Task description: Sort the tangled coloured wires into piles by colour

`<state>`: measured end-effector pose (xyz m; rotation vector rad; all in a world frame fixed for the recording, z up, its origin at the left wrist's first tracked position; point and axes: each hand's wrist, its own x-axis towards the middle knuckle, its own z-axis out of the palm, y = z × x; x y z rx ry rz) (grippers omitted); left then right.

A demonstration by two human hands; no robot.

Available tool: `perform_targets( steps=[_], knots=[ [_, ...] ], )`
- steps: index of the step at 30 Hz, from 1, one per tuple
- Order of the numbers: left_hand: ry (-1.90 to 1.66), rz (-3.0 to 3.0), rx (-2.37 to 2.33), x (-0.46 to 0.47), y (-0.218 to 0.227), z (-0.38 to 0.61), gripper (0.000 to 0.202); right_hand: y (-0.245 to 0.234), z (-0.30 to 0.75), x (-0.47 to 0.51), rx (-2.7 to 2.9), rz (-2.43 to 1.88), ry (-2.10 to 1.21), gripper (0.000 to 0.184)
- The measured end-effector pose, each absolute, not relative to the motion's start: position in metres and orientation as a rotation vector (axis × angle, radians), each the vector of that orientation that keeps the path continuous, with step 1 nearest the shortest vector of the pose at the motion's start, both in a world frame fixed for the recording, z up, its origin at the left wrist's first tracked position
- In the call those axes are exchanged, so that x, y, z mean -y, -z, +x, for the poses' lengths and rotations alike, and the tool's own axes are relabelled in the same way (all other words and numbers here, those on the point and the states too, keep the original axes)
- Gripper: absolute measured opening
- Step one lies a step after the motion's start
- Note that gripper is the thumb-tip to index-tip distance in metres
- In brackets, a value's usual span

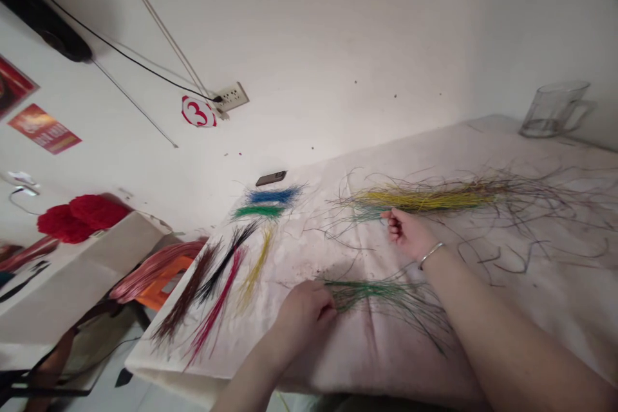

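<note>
My left hand (306,309), at the front of the cloth-covered table, is closed around one end of a bundle of thin green wire-like strands (386,291). The strands fan out to the right beneath my right forearm. Farther back, my right hand (408,232) has its fingers curled in a pinch; whatever is between them is too small to make out. It is at the near edge of a long, loose pile of yellow strands (429,198) mixed with dark ones. Bluish-green strands (369,211) show just left of its fingertips.
Blue (275,195), green (258,211), black (229,261), brown (188,296), red (217,306) and yellow (258,264) bundles lie on the left. A phone (271,178) rests by the wall. A glass mug (550,112) stands back right. An orange stool (167,280) is beside the table.
</note>
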<state>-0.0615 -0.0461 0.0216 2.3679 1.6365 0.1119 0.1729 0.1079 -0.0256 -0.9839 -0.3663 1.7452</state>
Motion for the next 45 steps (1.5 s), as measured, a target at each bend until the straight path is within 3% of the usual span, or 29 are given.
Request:
perform_targets(
  steps=[3,7,11,17,28,39,45],
  knots=[
    [-0.149,2.402,-1.749,0.044,-0.023,-0.062,0.004,0.026,0.174,-0.109,0.354,-0.984,-1.749,0.026],
    [-0.223,2.562,-1.634,0.043,-0.034,-0.039,0.029,0.028,0.174,-0.111,0.358,-0.979,-1.762,0.025],
    [-0.072,2.717,-1.367,0.034,-0.028,-0.001,0.047,0.028,0.174,-0.111,0.37,-0.966,-1.77,0.025],
    [0.086,2.697,-1.442,0.016,-0.014,0.02,0.028,0.027,0.174,-0.111,0.363,-0.967,-1.773,0.021],
    [-0.092,2.642,-1.291,0.016,-0.015,0.009,0.002,0.022,0.175,-0.111,0.352,-0.997,-1.778,0.023],
    [-0.31,2.432,-1.386,0.014,-0.007,-0.002,0.009,0.023,0.175,-0.111,0.365,-1.001,-1.769,0.021],
    [-0.382,2.254,-1.467,-0.002,-0.025,-0.015,0.023,0.024,0.175,-0.111,0.406,-1.015,-1.754,0.02]
  ],
)
